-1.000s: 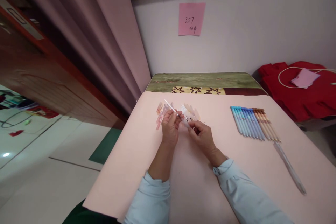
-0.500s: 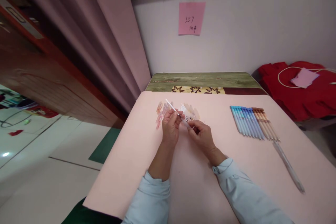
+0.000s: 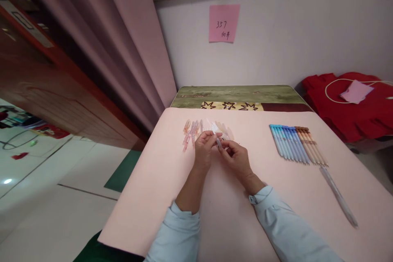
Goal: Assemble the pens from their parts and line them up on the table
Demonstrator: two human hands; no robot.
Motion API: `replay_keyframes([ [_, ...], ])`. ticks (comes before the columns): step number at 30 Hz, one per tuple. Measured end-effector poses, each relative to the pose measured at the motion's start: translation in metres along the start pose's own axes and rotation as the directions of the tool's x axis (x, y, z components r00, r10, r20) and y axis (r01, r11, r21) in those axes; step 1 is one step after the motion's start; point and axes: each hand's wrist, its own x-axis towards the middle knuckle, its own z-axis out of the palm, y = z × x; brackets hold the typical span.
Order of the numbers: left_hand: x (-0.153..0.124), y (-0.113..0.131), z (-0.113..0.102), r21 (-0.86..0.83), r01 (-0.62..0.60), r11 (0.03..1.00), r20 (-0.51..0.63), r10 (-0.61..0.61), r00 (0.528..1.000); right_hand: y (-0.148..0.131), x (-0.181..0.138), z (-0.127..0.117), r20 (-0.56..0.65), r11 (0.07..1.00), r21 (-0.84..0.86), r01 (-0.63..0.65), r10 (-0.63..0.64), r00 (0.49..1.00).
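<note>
My left hand [image 3: 204, 148] is closed, its thumb and fingertips pinching a thin white pen refill [image 3: 209, 123] whose blurred upper end rises above the fingers. My right hand [image 3: 237, 158] pinches a short translucent pen barrel [image 3: 218, 142] right beside the left fingertips. The two parts meet between my hands; the fingers hide how far one sits in the other. Behind the hands lie several white refills [image 3: 214, 126] and pale translucent barrel pieces [image 3: 229, 132]. To the left are several pink and orange clear pen parts [image 3: 190, 131], partly covered by my left hand.
A row of blue, violet and brown pens [image 3: 290, 143] lies on the right of the pink tabletop [image 3: 245, 221]. Closer to me is a long clear sleeve [image 3: 339, 198]. Red cloth [image 3: 325, 110] with a cable is beyond the right edge; a wooden door [image 3: 70, 102] stands left.
My left hand has moved slightly right, closer to the right hand. The refill has dropped towards the barrel, and its dark tip no longer shows. My right hand has hardly moved.
</note>
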Motion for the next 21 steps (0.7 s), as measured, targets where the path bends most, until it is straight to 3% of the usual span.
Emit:
replay_keyframes([
  [3, 0.003, 0.006, -0.005, 0.120, -0.123, 0.985, -0.015, 0.126, 0.992, -0.001, 0.000, -0.001, -0.053, 0.999, -0.027, -0.040, 0.039, 0.998],
  [5, 0.008, 0.014, -0.019, 0.224, -0.251, 0.942, -0.121, 0.282, 0.952, -0.003, 0.000, -0.002, -0.136, 0.997, -0.045, -0.060, 0.053, 0.989],
  [7, 0.016, 0.023, -0.040, 0.380, -0.336, 0.862, -0.271, 0.451, 0.850, -0.004, 0.000, -0.002, -0.205, 0.995, -0.057, -0.078, 0.065, 0.977],
  [8, 0.019, 0.028, -0.051, 0.477, -0.345, 0.809, -0.343, 0.532, 0.774, -0.004, 0.000, -0.002, -0.225, 0.994, -0.061, -0.089, 0.073, 0.972],
  [10, 0.025, 0.034, -0.074, 0.645, -0.265, 0.717, -0.421, 0.623, 0.659, -0.003, 0.001, -0.001, -0.257, 0.991, -0.061, -0.120, 0.101, 0.961],
  [11, 0.027, 0.035, -0.083, 0.711, -0.194, 0.676, -0.434, 0.639, 0.635, -0.002, 0.001, -0.001, -0.273, 0.989, -0.052, -0.141, 0.121, 0.954],
  [13, 0.030, 0.036, -0.095, 0.800, -0.043, 0.598, -0.436, 0.629, 0.644, 0.001, 0.002, -0.001, -0.301, 0.983, -0.021, -0.181, 0.166, 0.939],
  [15, 0.031, 0.034, -0.099, 0.851, 0.061, 0.522, -0.415, 0.596, 0.688, 0.004, 0.003, -0.001, -0.317, 0.977, 0.013, -0.213, 0.206, 0.926],
  [21, 0.029, 0.024, -0.083, 0.971, 0.093, 0.220, -0.199, 0.531, 0.824, 0.005, 0.004, -0.001, -0.284, 0.971, 0.052, -0.233, 0.238, 0.929],
])
